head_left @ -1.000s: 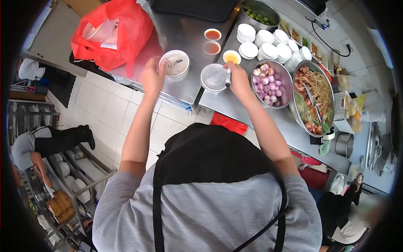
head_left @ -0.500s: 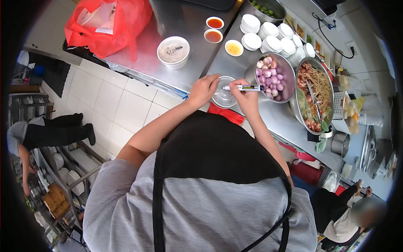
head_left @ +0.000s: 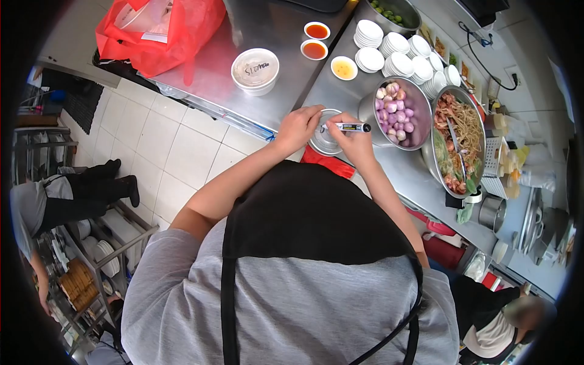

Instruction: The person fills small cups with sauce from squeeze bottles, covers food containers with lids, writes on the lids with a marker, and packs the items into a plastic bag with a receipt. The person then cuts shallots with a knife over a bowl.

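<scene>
My right hand is closed round a marker pen, its tip on the clear lid of a round container at the counter's front edge. A small dark mark shows on the lid near the tip. My left hand is closed on the left rim of this container. Up and to the left stands a white lidded container with black writing on its lid. Two small cups of red sauce and one of yellow sauce sit farther back.
A bowl of shallots, a large bowl of noodles and stacked white cups stand at the right. A red bag lies at the back left. One person is at the left, another at the lower right.
My left hand has moved from the written-on container to the clear-lidded one, which is now nearer me. My right hand has brought the marker onto its lid, where a small mark now shows.
</scene>
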Motion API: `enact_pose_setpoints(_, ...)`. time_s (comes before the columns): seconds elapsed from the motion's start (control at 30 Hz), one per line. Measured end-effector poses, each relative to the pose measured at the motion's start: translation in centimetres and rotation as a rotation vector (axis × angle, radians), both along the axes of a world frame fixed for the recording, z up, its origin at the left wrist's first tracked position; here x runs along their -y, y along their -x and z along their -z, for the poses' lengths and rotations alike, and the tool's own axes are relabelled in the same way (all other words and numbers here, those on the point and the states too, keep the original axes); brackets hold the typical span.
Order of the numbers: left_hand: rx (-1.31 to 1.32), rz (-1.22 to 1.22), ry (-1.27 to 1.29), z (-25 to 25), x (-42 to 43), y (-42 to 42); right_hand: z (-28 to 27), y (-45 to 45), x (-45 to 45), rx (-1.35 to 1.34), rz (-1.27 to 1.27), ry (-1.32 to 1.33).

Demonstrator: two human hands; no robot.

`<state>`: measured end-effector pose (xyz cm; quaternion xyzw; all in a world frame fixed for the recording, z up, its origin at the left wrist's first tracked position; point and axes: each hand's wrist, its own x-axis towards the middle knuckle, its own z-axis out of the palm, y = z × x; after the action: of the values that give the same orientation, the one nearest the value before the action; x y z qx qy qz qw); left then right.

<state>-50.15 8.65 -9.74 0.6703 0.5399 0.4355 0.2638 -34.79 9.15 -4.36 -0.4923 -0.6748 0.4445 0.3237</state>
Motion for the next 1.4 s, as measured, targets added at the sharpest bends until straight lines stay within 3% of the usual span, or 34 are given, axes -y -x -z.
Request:
enact_pose_setpoints(0.1,-0.023,0.010,-0.010,-0.1,0.1,-0.1,-0.4,-0.6,-0.2,0.099,-0.042,0.009)
enact_pose_setpoints(0.17,-0.038,0.011,-0.003,0.0,0.0,-0.1,0.6,-1.2,-0.5,-0.177,-0.005,0.037)
enact_pose_setpoints(0.6,-0.088,0.034,0.013,0.1,0.0,0.0,0.3,-1.0,0.6,0.059,-0.010,-0.157)
enact_pose_setpoints(0.73,-0.095,0.026,0.028,-0.2,-0.1,0.1,0.2,-1.2,0.5,-0.049,0.004,-0.101)
enact_pose_setpoints(0.9,-0.094,0.026,0.018,-0.3,0.1,0.1,0.2,-1.7,0.4,0.088,-0.026,-0.112)
enact_pose_setpoints(1.4,-0.099,0.047,0.032,-0.1,0.0,0.2,0.5,-2.4,0.7,0.081,0.064,-0.160)
